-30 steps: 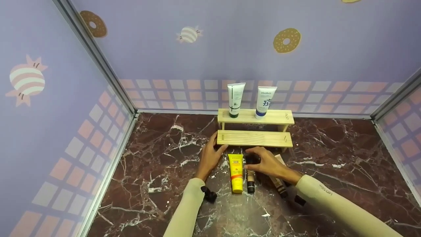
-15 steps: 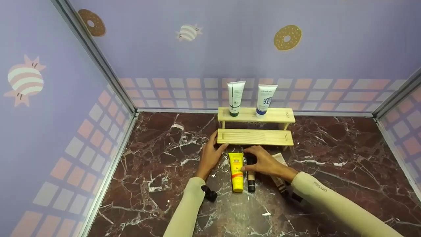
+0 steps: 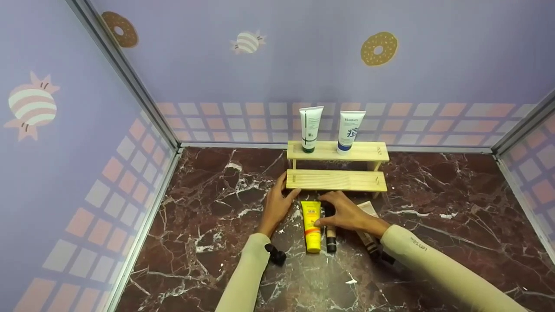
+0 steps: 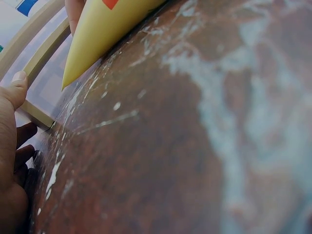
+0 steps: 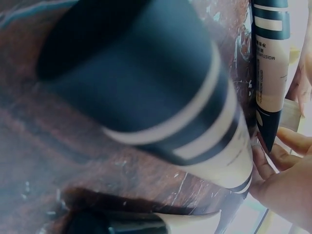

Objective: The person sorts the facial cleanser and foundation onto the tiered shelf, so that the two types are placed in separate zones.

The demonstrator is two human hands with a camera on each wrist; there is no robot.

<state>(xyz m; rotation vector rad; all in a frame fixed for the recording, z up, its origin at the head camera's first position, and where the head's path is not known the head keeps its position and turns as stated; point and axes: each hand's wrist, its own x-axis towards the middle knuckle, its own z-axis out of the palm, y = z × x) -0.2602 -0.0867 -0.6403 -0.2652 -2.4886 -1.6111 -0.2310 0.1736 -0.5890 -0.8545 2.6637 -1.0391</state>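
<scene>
**Yellow squeeze tube [image 3: 312, 237] lies before pale two-tier wooden rack [image 3: 340, 180]**

The left hand [image 3: 277, 207] grips the rack's left end. The right hand [image 3: 347, 213] touches the yellow tube; whether it grips, I cannot tell. A black-and-beige tube [image 3: 331, 237] lies just beside; dark-red marbled surface [image 3: 204, 199] stretches left to the purple wall [image 3: 86, 117].

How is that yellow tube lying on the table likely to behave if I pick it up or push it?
The yellow tube would probably give a little when squeezed, judging by its squeeze-tube shape. It seems unlikely to roll far, since it tapers to a flat end. A push might slide it, as the tabletop looks glossy.
</scene>
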